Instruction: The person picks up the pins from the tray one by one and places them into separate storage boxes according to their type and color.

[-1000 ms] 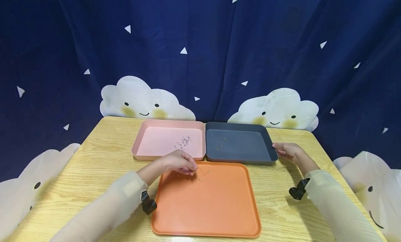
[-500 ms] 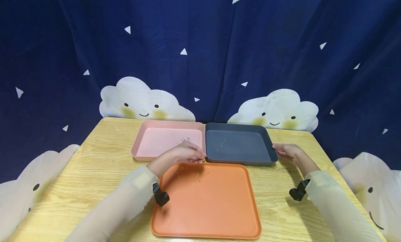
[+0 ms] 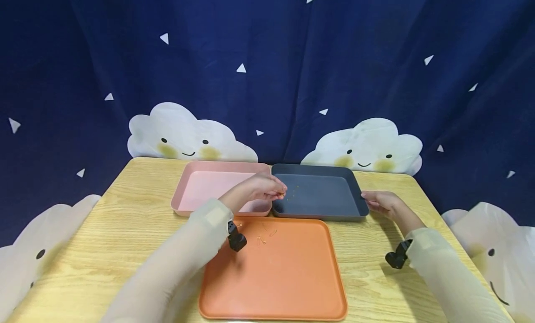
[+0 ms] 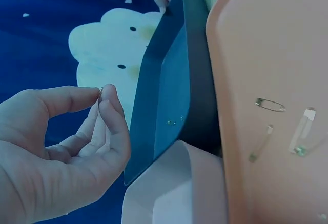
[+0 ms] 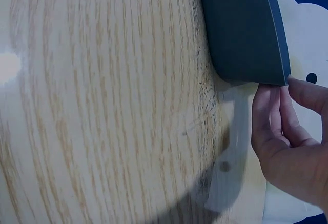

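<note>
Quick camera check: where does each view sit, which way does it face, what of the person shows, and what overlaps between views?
Head: worn on the head, looks forward and down over the table; left hand, right hand and both sleeves show.
Left wrist: looks past the left hand's fingertips pinching a small pin, toward the dark tray and orange tray.
Right wrist: looks along the wood at the right hand's fingers touching the dark tray's edge.
Shared: all three see the dark tray.

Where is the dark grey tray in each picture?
Head view: the dark grey plastic tray sits at centre, behind the orange tray.
Left wrist view: the tray stands tilted at centre, beside the pink tray.
Right wrist view: its corner shows top right.
Shared landmark: the right hand touching the tray's edge.
</note>
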Available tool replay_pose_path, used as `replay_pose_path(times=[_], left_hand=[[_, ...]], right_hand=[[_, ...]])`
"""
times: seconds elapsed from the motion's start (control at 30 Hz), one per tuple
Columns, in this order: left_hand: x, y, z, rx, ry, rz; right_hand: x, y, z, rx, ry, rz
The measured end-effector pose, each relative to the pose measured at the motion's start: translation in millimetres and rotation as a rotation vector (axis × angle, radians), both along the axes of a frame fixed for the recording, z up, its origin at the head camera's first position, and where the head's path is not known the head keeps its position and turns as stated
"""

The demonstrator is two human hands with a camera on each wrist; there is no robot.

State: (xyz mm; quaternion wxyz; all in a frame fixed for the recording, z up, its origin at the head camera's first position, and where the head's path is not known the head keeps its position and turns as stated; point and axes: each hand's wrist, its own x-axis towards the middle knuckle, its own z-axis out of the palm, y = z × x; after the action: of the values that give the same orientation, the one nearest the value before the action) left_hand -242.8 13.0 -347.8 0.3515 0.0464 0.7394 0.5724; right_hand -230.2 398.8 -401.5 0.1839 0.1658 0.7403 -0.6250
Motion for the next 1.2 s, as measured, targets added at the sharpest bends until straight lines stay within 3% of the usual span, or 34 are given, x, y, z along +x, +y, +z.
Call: replay_pose_path(times=[0.17,0.47,0.8,1.07,1.2], left_hand=[[-12.9,19,0.7,-0.017,-0.028,0.028],[-33.2,41,1.3,-0.086,-0.048,0.121],[-43.4,46,-6.3,-0.191,0.072,0.134],[-48.8,49,-12.2,-0.329,0.116,0.254],[-45.7,48,-14.3,-0.302,0.146,0.203]], right_hand=[[-0.6,1,-0.3,0.037,0.000,-0.004],[1.8,5,-0.7,-0.004,-0.011,0.028],[-5.3,5,-0.4,-0.067,-0.028,0.090],[-6.8,7,0.8,-0.074,-0.045,0.087],[-6.8,8,-0.1,-0.074,-0.043,0.097]])
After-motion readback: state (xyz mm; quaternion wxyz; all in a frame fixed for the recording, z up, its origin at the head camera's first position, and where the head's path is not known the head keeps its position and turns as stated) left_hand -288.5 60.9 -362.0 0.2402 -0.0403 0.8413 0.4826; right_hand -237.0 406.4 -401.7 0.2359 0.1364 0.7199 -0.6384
